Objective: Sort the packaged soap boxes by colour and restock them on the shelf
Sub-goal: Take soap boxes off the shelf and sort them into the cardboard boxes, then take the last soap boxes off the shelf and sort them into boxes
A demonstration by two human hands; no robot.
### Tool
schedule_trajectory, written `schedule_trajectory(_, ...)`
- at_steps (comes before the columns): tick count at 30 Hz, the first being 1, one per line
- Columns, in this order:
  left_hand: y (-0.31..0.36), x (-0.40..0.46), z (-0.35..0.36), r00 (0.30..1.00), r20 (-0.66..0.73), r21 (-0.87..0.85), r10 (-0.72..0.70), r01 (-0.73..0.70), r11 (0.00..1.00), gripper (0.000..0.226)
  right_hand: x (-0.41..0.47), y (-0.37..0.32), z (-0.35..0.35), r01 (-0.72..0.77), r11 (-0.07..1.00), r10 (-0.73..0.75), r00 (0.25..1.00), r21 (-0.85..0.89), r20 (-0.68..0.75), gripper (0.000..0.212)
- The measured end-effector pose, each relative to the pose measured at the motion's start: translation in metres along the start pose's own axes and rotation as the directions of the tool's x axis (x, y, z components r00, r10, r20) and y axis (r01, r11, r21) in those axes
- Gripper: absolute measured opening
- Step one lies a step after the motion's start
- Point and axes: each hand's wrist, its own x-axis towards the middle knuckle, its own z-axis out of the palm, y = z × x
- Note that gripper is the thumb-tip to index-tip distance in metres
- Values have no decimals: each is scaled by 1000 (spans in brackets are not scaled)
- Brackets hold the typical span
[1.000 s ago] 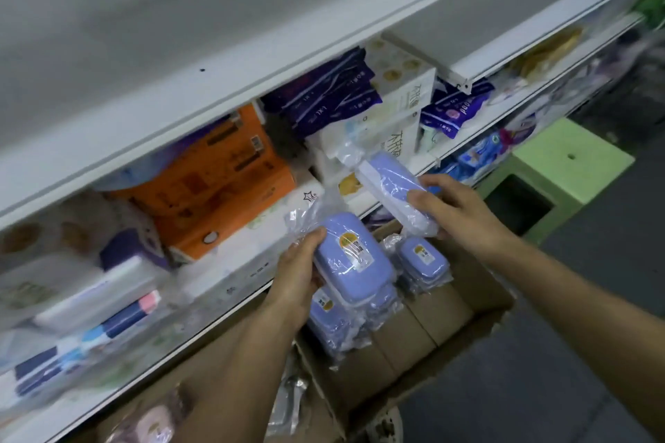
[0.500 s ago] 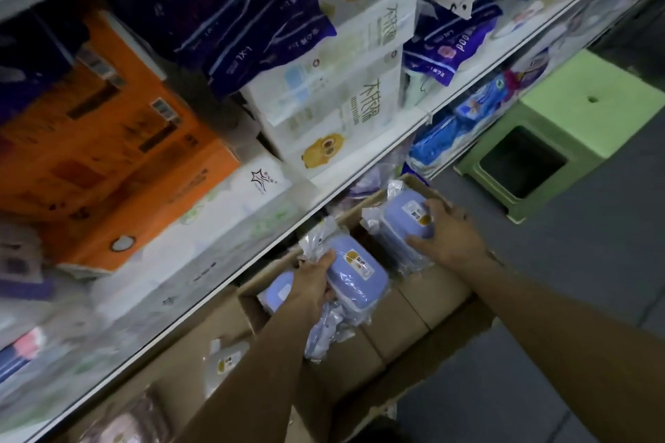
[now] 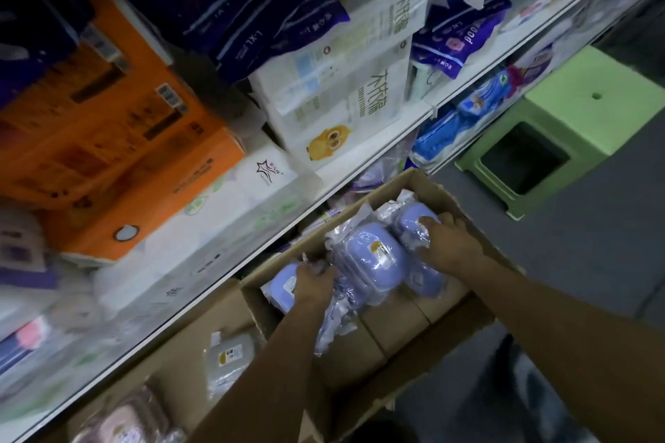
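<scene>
A: State of grip?

B: Left hand point(image 3: 313, 282) is curled on the wrap of a blue soap box point(image 3: 374, 264). Right hand point(image 3: 448, 243) is spread flat on another blue box point(image 3: 414, 223) at 1 o'clock from the first; whether it is closed on it cannot be told.

A: Location of items?

B: All blue boxes lie inside the carton point(image 3: 464, 209), below the shelf point(image 3: 360, 183). A pale box point(image 3: 230, 358) lies in a second carton point(image 3: 172, 342) at 8 o'clock.

A: Progress?

B: Judged early. Colours look grouped by carton. No soap box is identifiable on the shelf; restocking remains.
</scene>
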Motion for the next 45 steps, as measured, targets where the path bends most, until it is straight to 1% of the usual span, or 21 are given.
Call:
schedule_trajectory(2, 2, -8, -6, 998, -22, 44, 60, -59, 997, 17, -8, -11, -8, 19, 1000, -19, 1000, 10, -5, 61)
schedule_trajectory(4, 4, -18, -15, 991, 0, 95, 137, -137, 986, 11, -23, -28, -16, 79, 994, -77, 997, 70, -32, 58)
schedule_trajectory(6, 7, -31, -27, 976, 41, 116, 214, -217, 969, 27, -43, -48, -26, 138, 984, -131, 989, 113, -70, 55)
schedule_trajectory(8, 10, -45, -43, 953, 71, 118, 294, -300, 947, 35, -67, -66, -34, 193, 972, -175, 975, 130, -137, 49)
schedule_trajectory(9, 11, -54, -52, 941, 78, 117, 330, -337, 934, 33, -80, -75, -38, 210, 968, -187, 969, 140, -159, 46)
schedule_trajectory(11, 12, -72, -69, 918, 75, 124, 389, -396, 910, 24, -104, -90, -44, 234, 957, -202, 962, 173, -183, 44)
schedule_trajectory(12, 12, -83, -79, 904, 81, 138, 420, -428, 893, 24, -119, -98, -47, 250, 949, -212, 957, 195, -196, 42)
schedule_trajectory(13, 13, -92, -87, 884, 87, 153, 459, -467, 871, 29, -132, -105, -49, 268, 940, -224, 952, 212, -211, 40)
schedule_trajectory(15, 14, -113, -108, 830, 98, 191, 550, -558, 808, 39, -159, -120, -56, 307, 929, -252, 934, 207, -255, 38)
schedule_trajectory(16, 15, -125, -121, 796, 98, 233, 598, -602, 763, 41, -174, -130, -60, 323, 927, -264, 924, 192, -278, 38)
schedule_trajectory(18, 15, -151, -151, 714, 102, 351, 692, -677, 647, 42, -205, -149, -69, 359, 920, -292, 895, 157, -337, 40)
schedule_trajectory(21, 11, -193, -201, 573, 89, 506, 814, -730, 459, 43, -253, -180, -81, 438, 895, -363, 826, 84, -432, 42)
schedule_trajectory(23, 4, -219, -235, 499, 62, 578, 864, -724, 377, 44, -285, -202, -88, 503, 864, -423, 762, 36, -491, 41)
schedule_trajectory(25, -4, -243, -271, 449, 15, 627, 893, -700, 341, 44, -313, -229, -92, 589, 808, -495, 679, -1, -542, 39)
schedule_trajectory(28, -17, -271, -330, 347, -63, 669, 936, -681, 297, 43, -351, -278, -96, 712, 699, -597, 535, -61, -598, 43)
schedule_trajectory(30, -27, -287, -373, 290, -111, 686, 950, -670, 285, 45, -372, -317, -98, 772, 628, -642, 445, -95, -624, 42)
schedule_trajectory(34, -57, -310, -472, 222, -174, 743, 960, -610, 275, 48, -410, -408, -96, 866, 464, -738, 262, -187, -622, 38)
schedule_trajectory(37, -84, -322, -550, 207, -238, 752, 949, -579, 315, 48, -436, -478, -84, 901, 367, -784, 166, -232, -598, 40)
schedule_trajectory(40, -109, -334, -622, 182, -330, 749, 926, -546, 374, 48, -454, -546, -65, 922, 298, -818, 114, -248, -563, 38)
schedule_trajectory(43, -133, -341, -694, 179, -452, 708, 874, -524, 474, 43, -467, -611, -46, 931, 264, -870, 118, -251, -478, 38)
schedule_trajectory(45, -148, -339, -742, 131, -569, 690, 812, -460, 559, 49, -473, -652, -36, 933, 247, -908, 128, -263, -399, 42)
